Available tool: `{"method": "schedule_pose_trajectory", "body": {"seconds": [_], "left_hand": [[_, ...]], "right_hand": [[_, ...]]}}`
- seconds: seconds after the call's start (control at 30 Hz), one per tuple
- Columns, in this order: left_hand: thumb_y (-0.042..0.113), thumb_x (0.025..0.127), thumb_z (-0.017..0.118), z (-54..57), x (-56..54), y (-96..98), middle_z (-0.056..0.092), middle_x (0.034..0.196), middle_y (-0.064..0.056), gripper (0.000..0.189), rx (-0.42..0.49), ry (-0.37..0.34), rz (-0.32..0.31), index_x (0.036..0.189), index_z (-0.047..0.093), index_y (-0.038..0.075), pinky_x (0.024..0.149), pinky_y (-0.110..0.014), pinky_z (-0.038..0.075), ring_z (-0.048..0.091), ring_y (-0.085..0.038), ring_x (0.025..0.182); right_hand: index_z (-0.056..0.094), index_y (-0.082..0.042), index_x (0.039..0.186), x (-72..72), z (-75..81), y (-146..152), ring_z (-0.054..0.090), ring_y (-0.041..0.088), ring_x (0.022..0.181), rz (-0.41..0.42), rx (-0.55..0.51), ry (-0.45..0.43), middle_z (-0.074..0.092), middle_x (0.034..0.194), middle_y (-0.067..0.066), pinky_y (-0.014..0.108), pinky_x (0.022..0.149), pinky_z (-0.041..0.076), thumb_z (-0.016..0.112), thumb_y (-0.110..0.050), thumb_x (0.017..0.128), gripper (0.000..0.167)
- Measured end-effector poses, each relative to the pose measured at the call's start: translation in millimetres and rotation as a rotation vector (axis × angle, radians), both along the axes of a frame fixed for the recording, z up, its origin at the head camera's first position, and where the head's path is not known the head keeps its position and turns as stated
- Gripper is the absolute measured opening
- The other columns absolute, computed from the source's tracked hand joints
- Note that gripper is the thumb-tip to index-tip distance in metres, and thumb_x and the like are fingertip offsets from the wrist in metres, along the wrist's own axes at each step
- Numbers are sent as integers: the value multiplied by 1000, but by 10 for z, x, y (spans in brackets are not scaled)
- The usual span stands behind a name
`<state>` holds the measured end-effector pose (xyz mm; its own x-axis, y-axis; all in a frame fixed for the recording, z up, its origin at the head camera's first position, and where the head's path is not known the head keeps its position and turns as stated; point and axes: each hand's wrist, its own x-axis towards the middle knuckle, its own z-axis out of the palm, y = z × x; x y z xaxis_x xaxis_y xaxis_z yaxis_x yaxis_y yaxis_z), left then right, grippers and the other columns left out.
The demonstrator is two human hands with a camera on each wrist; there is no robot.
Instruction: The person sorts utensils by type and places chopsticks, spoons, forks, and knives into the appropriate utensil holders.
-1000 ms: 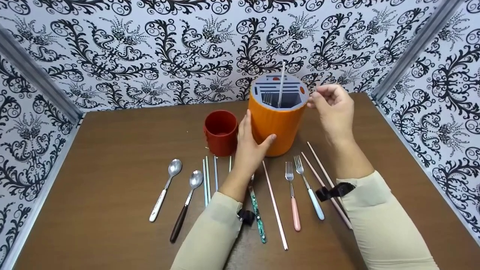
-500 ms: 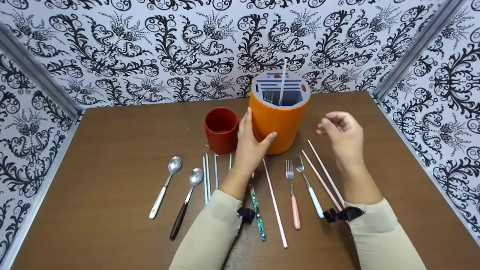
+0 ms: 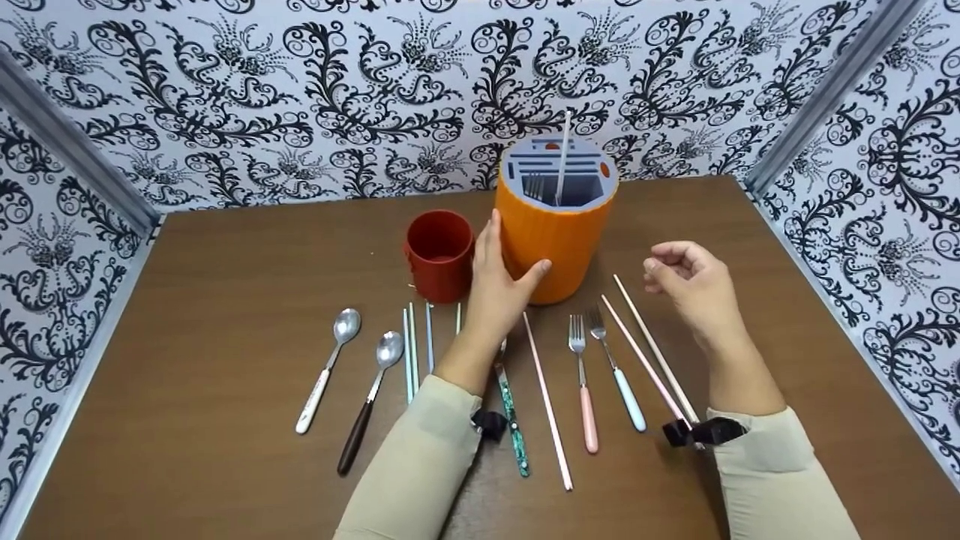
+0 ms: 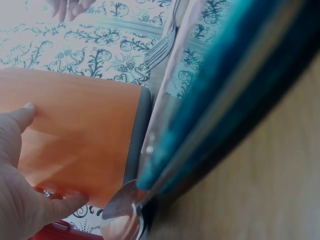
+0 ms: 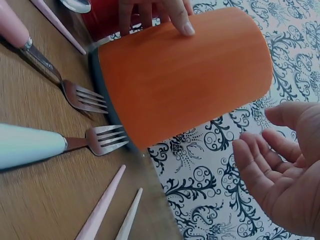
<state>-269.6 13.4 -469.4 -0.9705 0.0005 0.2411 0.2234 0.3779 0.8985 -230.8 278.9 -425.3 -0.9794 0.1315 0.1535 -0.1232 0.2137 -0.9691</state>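
My left hand [image 3: 501, 289] holds the side of an orange cutlery holder [image 3: 555, 255], fingers along its left flank and thumb across its front. The holder's grey slotted top [image 3: 517, 191] has a fork [image 3: 533, 184] and a pale chopstick [image 3: 564, 154] standing in it. To the right hovers my right hand [image 3: 697, 289], fingers loosely bent and holding nothing. Below it lie two pale pink chopsticks [image 3: 658, 349]. Left of these are a blue-handled fork [image 3: 628, 397] and a pink-handled fork [image 3: 589, 420]. In the right wrist view the right palm [image 5: 295, 195] is bare beside the holder.
A red cup [image 3: 441, 274] stands against the left hand's fingers. Two spoons [image 3: 319, 394] [image 3: 356, 435], several blue-green chopsticks [image 3: 409, 360], a green-patterned handle [image 3: 514, 427] and a single pink chopstick [image 3: 547, 405] lie in front. Patterned walls [image 3: 337, 105] enclose the brown table [image 3: 217, 337].
My right hand has come away from beside the holder's rim, moving down and to the right, near the chopsticks. The left hand stays on the holder.
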Motion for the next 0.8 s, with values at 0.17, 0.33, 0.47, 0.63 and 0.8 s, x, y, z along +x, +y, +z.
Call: {"method": "schedule_pose_trajectory", "body": {"seconds": [0.17, 0.33, 0.47, 0.63, 0.8], "left_hand": [[41, 92, 79, -9, 1, 6, 26, 171, -5, 101, 0, 7, 3, 168, 15, 26, 128, -45, 28, 30, -25, 156], [41, 91, 79, -11, 2, 9, 26, 171, -4, 101, 3, 4, 4, 168, 16, 26, 128, -45, 28, 31, -25, 156], [41, 91, 80, -11, -2, 3, 26, 171, -5, 101, 7, 11, 5, 168, 16, 26, 128, -45, 28, 30, -25, 156], [40, 91, 80, -6, -5, -2, 27, 170, -8, 102, 10, 19, 2, 168, 17, 23, 129, -45, 28, 30, -26, 156], [39, 91, 80, -4, -2, 5, 27, 171, -7, 101, 8, 4, 4, 168, 16, 24, 129, -44, 28, 30, -25, 156]], "right_hand": [[61, 5, 124, -6, -48, 54, 69, 7, 80, 61, 161, -59, 68, 97, 3, 24, 75, 63, 67, -9, 100, 28], [58, 8, 132, -10, -87, 98, 67, 6, 83, 118, 288, -137, 66, 104, 7, 21, 76, 61, 66, -11, 101, 37], [57, 8, 135, -23, -119, 131, 68, 14, 89, 158, 410, -190, 67, 113, 19, 24, 77, 61, 66, -15, 101, 42], [56, 8, 136, -39, -170, 167, 68, 21, 92, 191, 514, -244, 67, 119, 24, 22, 73, 59, 64, -16, 101, 43], [55, 10, 136, -52, -229, 206, 67, 16, 88, 217, 517, -276, 67, 119, 27, 21, 69, 57, 60, -9, 100, 41]]}}
